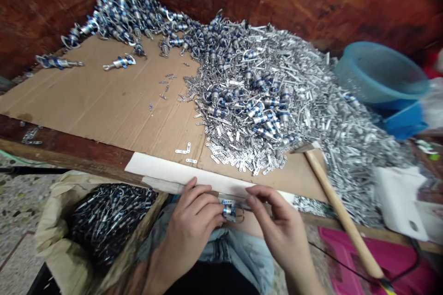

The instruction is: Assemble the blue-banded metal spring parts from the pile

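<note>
Lower left: open sack (46, 235) of dark metal parts. Upper left: heap of blue-and-silver pieces (124, 7) on cardboard (104, 97). Bottom centre: left hand (194, 221) pinching blue-and-silver fitting (229, 209) at its left end, above lap; right hand (280, 221) just beside its right end, thumb and forefinger nearly together, grip unclear. Right: hammer (341, 207), slanting. Upper right: light-blue basin (380, 73).

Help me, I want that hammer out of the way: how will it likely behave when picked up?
The hammer should stay stiff, as its long handle looks like solid wood. It will probably feel head-heavy, since the head looks metal. It may tip or slide if nudged, because the handle sticks out past the table's edge.
</note>
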`<action>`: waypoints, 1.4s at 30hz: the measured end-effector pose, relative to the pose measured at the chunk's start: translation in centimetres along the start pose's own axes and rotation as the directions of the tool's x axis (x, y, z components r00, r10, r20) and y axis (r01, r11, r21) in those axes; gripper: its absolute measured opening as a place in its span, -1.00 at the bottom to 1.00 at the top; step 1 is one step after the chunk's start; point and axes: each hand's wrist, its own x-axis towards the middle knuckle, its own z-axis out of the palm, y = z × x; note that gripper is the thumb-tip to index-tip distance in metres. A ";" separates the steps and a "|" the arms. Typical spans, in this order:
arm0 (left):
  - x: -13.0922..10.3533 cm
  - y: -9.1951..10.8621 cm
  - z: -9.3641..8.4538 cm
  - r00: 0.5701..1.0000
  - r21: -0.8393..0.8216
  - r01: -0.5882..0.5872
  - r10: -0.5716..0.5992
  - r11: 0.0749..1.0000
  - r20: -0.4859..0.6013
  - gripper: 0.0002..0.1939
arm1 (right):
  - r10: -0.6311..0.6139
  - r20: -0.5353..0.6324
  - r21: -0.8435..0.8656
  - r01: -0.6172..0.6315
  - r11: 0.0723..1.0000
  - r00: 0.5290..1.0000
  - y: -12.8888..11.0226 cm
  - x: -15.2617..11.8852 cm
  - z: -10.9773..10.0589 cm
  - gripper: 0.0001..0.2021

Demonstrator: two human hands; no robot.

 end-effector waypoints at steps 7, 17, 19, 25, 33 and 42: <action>-0.1 0.1 0.2 0.999 -0.028 0.017 -0.018 0.999 -0.035 -0.91 | -0.021 0.003 -0.404 0.021 0.915 1.000 0.0 -0.4 2.7 -0.91; -0.1 0.2 0.3 0.999 -0.025 0.029 -0.030 0.999 -0.023 -0.90 | -0.007 -0.116 -0.458 -0.047 0.887 0.993 -0.2 -1.0 4.7 -0.94; -0.1 0.2 0.3 0.999 -0.020 0.028 -0.028 0.999 -0.024 -0.91 | -0.027 -0.128 -0.405 -0.028 0.914 0.991 0.1 -0.7 3.9 -0.92; 0.2 0.0 0.0 1.000 0.000 -0.009 0.009 1.000 -0.001 -0.92 | -0.053 -0.620 -0.496 -0.339 0.799 0.783 5.7 4.7 -5.3 -0.61; 0.2 0.1 0.1 1.000 -0.014 0.014 -0.014 1.000 -0.008 -0.93 | -0.075 -0.478 -0.655 -0.298 0.694 0.875 7.7 6.3 -9.3 -0.59; 0.1 0.2 -0.1 1.000 0.016 0.012 -0.012 1.000 0.028 -0.85 | -0.212 -0.098 -0.277 0.178 0.944 0.972 0.5 -1.4 -3.0 -0.89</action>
